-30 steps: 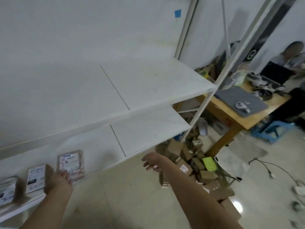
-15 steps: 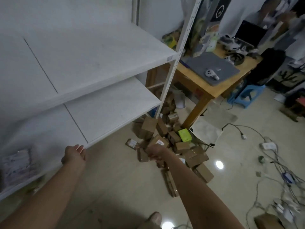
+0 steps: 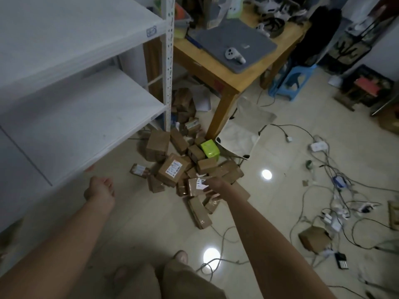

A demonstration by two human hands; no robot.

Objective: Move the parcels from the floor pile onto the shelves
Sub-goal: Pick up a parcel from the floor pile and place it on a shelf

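Over the floor pile (image 3: 172, 169), right hand (image 3: 212, 184), grip unclear; left hand (image 3: 100, 189) loosely curled, empty; two shelves (image 3: 75, 117) beside.

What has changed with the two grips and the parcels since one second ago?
The left grip left the parcels on the white metal shelf and drew back; it now hangs empty. The right grip reached down onto a brown cardboard parcel with a white label in the floor pile; whether it grasps it is hidden. The pile stayed put.

No text is reading legibly: the shipping label (image 3: 173, 168) on the top parcel (image 3: 165, 176) is showing only blurred print.
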